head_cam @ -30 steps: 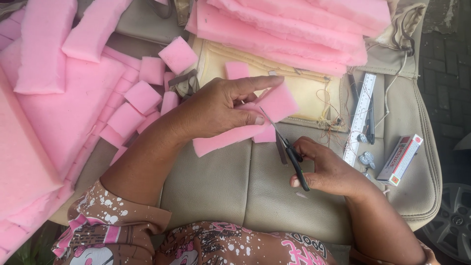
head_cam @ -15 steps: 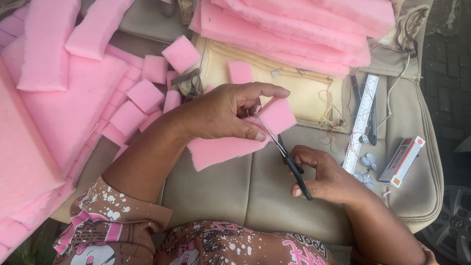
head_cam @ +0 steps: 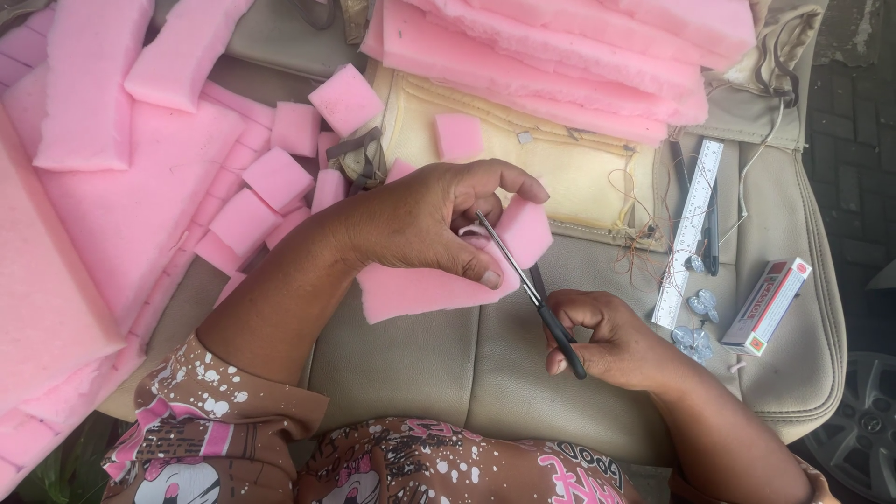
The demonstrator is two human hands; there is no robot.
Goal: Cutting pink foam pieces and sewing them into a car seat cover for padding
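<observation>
1. Your left hand [head_cam: 420, 219] is clamped on a pink foam strip [head_cam: 411, 291], thumb on the near side and fingers curled over the far edge, holding it just above the tan car seat [head_cam: 485, 364] you are working on.
2. Your right hand [head_cam: 607, 345] is closed around the black handles of the scissors [head_cam: 532, 289]; the blades sit partly open in the foam, right beside your left thumb.
3. The likeliest trouble, as it looks from here: the blades run very close to your left thumb and fingertips, so a quick bite could nick them.
4. A second risk is a crooked cut, since the foam is soft and hangs unsupported; it could bend away from the blades.
5. The strip's long axis runs left to right, its right end tilted slightly away from you; the scissors cross it, tips pointing far and left.
6. Cut foam blocks [head_cam: 280, 177] lie to the far left, large foam slabs [head_cam: 579, 56] at the far side, and a ruler [head_cam: 691, 229] and small box [head_cam: 767, 303] to the right.
</observation>
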